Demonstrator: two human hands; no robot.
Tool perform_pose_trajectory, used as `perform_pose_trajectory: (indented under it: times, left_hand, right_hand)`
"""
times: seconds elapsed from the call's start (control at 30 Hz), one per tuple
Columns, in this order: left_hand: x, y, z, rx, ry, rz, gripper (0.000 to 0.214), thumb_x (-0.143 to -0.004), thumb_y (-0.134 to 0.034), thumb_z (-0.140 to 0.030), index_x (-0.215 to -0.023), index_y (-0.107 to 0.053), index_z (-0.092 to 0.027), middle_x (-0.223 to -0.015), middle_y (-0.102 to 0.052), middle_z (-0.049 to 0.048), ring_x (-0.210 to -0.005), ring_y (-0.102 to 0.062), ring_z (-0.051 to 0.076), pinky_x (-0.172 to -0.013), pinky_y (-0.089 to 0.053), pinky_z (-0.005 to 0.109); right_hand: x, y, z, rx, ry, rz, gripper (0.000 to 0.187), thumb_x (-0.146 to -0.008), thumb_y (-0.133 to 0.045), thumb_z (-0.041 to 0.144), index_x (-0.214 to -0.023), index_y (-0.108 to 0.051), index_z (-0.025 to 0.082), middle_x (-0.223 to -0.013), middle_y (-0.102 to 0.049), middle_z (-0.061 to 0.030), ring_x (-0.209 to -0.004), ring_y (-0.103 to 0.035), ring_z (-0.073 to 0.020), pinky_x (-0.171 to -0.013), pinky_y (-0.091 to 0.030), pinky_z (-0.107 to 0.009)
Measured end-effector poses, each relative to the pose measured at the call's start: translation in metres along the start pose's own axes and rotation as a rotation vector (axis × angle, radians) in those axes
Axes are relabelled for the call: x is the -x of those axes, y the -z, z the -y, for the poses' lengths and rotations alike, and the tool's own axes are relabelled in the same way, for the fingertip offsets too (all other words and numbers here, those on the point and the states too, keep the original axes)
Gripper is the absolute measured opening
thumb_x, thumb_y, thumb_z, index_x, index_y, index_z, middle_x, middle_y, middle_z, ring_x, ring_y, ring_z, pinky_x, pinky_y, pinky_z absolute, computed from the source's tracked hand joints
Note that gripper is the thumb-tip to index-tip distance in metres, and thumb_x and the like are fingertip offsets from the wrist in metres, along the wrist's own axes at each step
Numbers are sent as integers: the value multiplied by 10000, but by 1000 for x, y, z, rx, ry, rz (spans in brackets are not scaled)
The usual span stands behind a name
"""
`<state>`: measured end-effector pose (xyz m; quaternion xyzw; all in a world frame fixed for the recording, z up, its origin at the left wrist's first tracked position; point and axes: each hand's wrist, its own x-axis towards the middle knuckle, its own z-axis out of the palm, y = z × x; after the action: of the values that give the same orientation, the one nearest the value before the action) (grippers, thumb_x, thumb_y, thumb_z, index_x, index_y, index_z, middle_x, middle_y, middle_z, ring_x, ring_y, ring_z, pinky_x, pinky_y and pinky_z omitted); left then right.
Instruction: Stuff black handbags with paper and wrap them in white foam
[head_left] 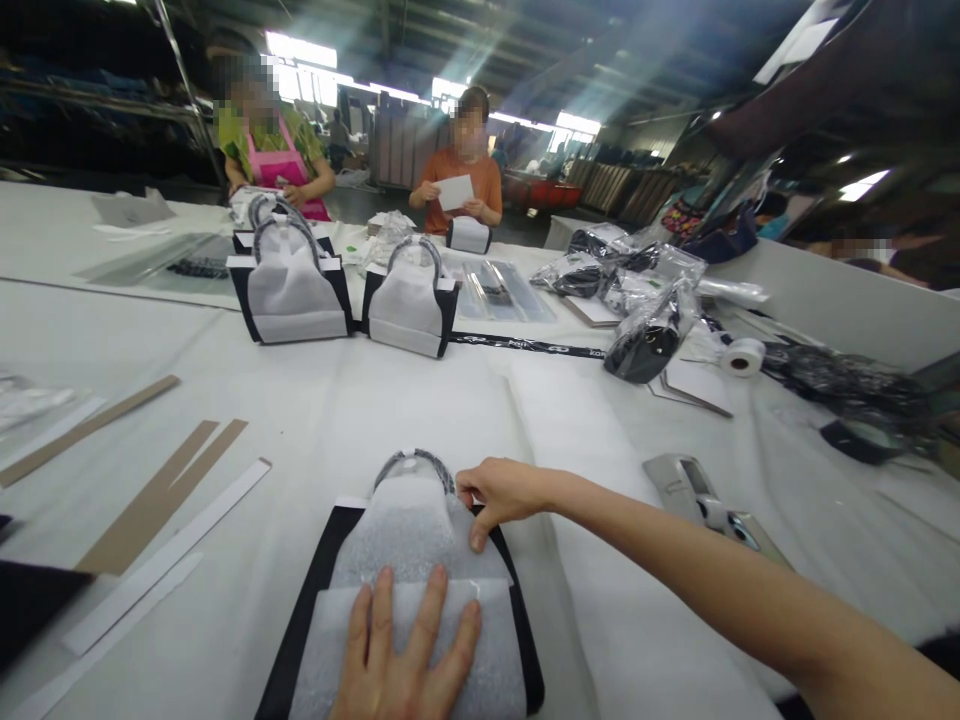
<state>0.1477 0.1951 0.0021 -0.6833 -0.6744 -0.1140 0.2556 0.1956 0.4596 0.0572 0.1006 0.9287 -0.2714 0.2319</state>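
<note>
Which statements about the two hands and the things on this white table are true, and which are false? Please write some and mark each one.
1. The left hand lies flat on the foam sheet that covers the black bag. True.
2. The right hand holds the tape roll. False: the roll lies apart, far to the right; this hand is at the bag's top edge, by the handle.
3. Two wrapped bags stand upright farther along the table. True.
4. The person in the orange shirt holds scissors. False: they hold a white card.
5. The cardboard strips lie to the right of the black bag. False: they lie to its left.
</note>
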Motion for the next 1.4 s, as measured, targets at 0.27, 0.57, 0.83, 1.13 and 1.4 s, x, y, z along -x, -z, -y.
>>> perform_pose_trajectory:
  times: [0.27,0.57,0.83,1.13,1.4]
  left_hand:
    - [-1,-2,-6,47,47,32,762,-661,-498,-774,-1304,-476,-365,-1280,-557,57,-1175,-383,488,-933,-281,611]
    - [4,5,-20,222,238,218,853,-619,-653,-657,-1375,-328,-431,-1450,-408,7,-1297,-275,488,-991,-282,658]
    - [4,23,4,400,169,383,927,-712,-569,-661,-1449,-88,-374,-1487,-345,60,-1331,-288,445,-1027,-307,639]
    - [27,17,25,295,90,288,990,-545,-754,-610,-1348,-402,-150,-1374,-479,181,-1275,-427,370,-1026,-406,490]
    - [64,22,41,-40,79,52,862,-680,-565,-717,-1359,-415,-207,-1335,-538,105,-1229,-461,303,-1080,-255,480]
  right_hand:
    - [8,-20,-25,-348,-105,-189,218,-672,-743,319,-661,-579,176,-557,-490,68,-535,-422,-82,-498,-298,-204]
    - [51,-57,89,-1021,30,-598,349,-919,-385,521,-943,-538,208,-739,-553,17,-533,-524,-101,-481,-405,-230]
    - [20,-99,108,-705,31,-715,290,-940,-378,414,-828,-543,203,-708,-550,4,-631,-515,-129,-597,-426,-261]
    - [29,-101,116,-386,197,-744,189,-839,-471,139,-903,-631,215,-885,-634,-25,-821,-573,-158,-772,-440,-287]
    - [28,-111,124,-11,197,-667,208,-794,-545,168,-964,-655,216,-872,-551,-42,-802,-512,-175,-722,-423,-301]
